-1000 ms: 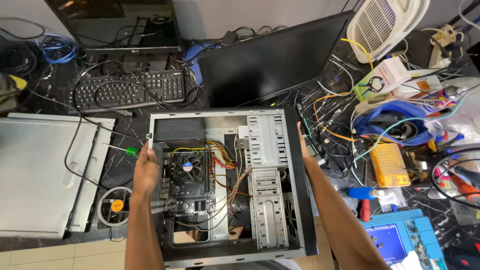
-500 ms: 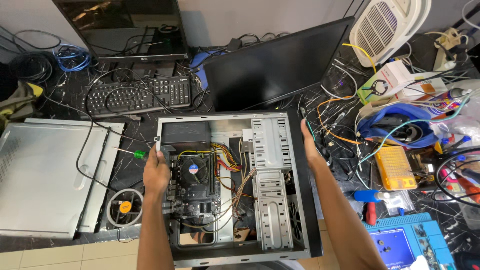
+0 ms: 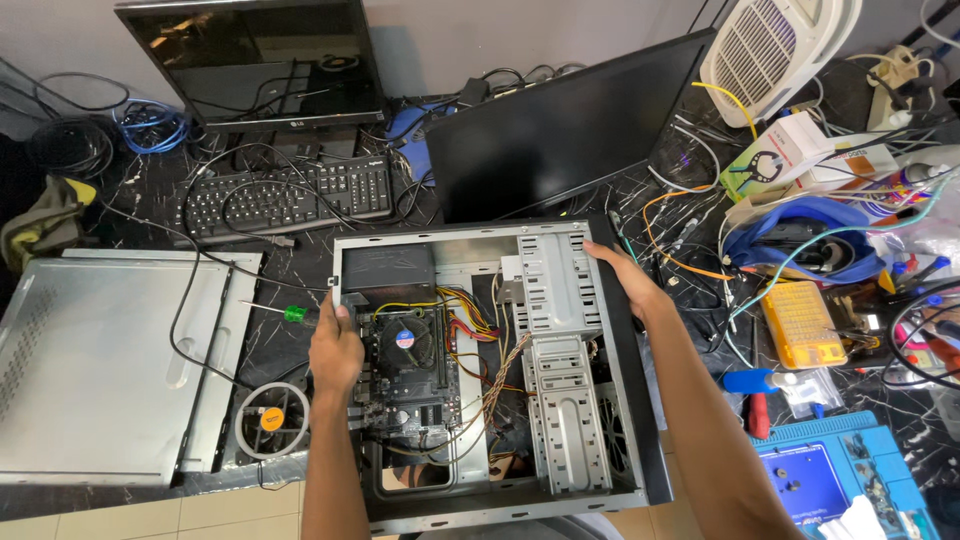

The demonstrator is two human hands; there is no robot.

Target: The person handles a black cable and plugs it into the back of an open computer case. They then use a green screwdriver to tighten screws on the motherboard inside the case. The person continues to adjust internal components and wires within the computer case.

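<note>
Computer case (image 3: 560,480): open, lying on its side on the table at 6 o'clock, nearest the camera; its long axis runs from 6 toward 12.
Left hand (image 3: 336,352): rests on the case's left wall at about 9 o'clock of the case, fingers curled over the edge and gripping it.
Right hand (image 3: 622,280): on the far right corner of the case at about 2 o'clock of it, fingers laid flat and narrow along the rim, holding it.
Key relation: the case lies between the two hands, left wall to right rim; the left hand sits nearer the camera than the right.
Inside: motherboard with CPU fan (image 3: 407,338) just right of the left hand; drive cage (image 3: 560,400) toward 3.
Screwdriver (image 3: 285,313): green-handled, just beside the left wall.
Side panel (image 3: 90,370): grey, at 9 o'clock.
Keyboard (image 3: 290,195): at 11 o'clock, farther.
Monitors (image 3: 560,130): farthest, toward 12.
</note>
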